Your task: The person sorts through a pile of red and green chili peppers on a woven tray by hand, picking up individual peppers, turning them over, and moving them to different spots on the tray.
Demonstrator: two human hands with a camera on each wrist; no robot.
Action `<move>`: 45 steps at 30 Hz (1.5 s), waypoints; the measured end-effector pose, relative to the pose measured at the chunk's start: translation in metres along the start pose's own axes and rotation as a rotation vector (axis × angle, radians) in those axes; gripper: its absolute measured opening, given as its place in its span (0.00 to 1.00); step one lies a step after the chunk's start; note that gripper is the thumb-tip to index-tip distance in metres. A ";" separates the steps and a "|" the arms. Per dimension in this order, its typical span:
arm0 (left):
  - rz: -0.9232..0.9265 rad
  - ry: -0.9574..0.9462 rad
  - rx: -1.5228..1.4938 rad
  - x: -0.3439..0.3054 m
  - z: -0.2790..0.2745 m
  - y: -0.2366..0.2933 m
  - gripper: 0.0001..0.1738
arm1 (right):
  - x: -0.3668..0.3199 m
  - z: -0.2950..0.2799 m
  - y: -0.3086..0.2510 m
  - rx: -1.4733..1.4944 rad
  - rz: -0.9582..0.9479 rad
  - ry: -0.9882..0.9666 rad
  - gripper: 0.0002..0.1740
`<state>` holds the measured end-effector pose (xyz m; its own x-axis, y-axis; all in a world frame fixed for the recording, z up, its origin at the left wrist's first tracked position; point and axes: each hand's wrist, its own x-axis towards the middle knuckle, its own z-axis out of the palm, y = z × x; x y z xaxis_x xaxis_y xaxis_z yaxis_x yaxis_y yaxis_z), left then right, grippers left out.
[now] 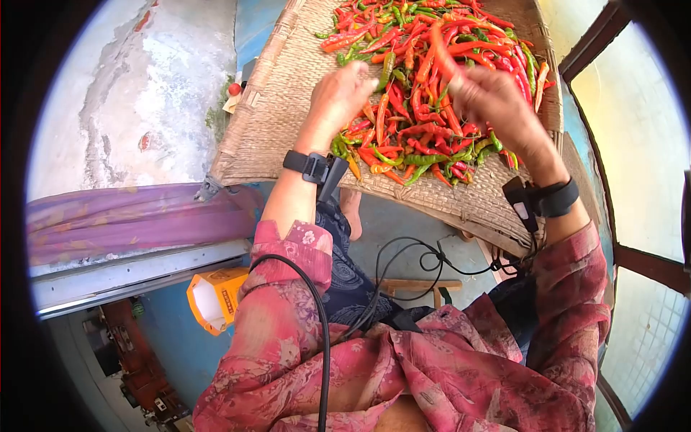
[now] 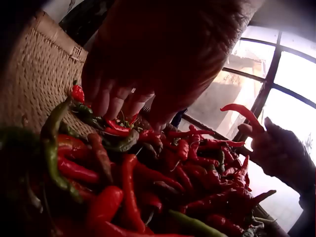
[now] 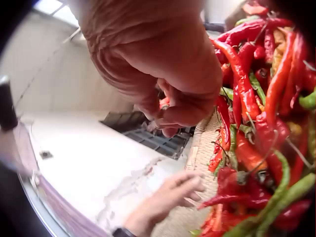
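A wide heap of red and green chili peppers lies on a woven tray. My right hand pinches a long red chili pepper by one end, its other end pointing up and away over the heap. In the left wrist view that chili pepper shows curved above the right hand. My left hand is over the left side of the heap, fingers loosely extended and close to a green chili pepper. From the right wrist, the left hand appears with nothing in its fingers.
Windows with dark frames stand along the right. Black cables loop below the tray. A yellow-orange box is at lower left, near a purple cloth. A small red round thing lies beside the tray's left edge.
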<state>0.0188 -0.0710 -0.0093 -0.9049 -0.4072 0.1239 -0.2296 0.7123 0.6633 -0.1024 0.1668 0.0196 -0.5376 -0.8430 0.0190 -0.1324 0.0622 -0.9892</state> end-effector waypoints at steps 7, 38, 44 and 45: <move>0.086 -0.208 0.585 -0.003 0.030 -0.020 0.22 | -0.003 -0.001 -0.001 0.169 0.053 0.147 0.24; -0.054 -0.135 0.114 -0.005 0.049 0.013 0.15 | -0.002 0.000 0.004 0.331 0.083 0.242 0.19; -0.044 -0.147 -0.466 0.001 0.035 0.021 0.15 | -0.005 0.020 0.005 -0.060 0.077 -0.049 0.19; 0.022 -0.199 -0.690 -0.003 0.029 0.034 0.15 | -0.005 0.022 0.008 -0.059 0.074 -0.049 0.19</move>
<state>0.0032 -0.0291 -0.0084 -0.9701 -0.2375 0.0496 0.0092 0.1682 0.9857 -0.0825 0.1594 0.0088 -0.5062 -0.8601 -0.0627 -0.1433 0.1556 -0.9774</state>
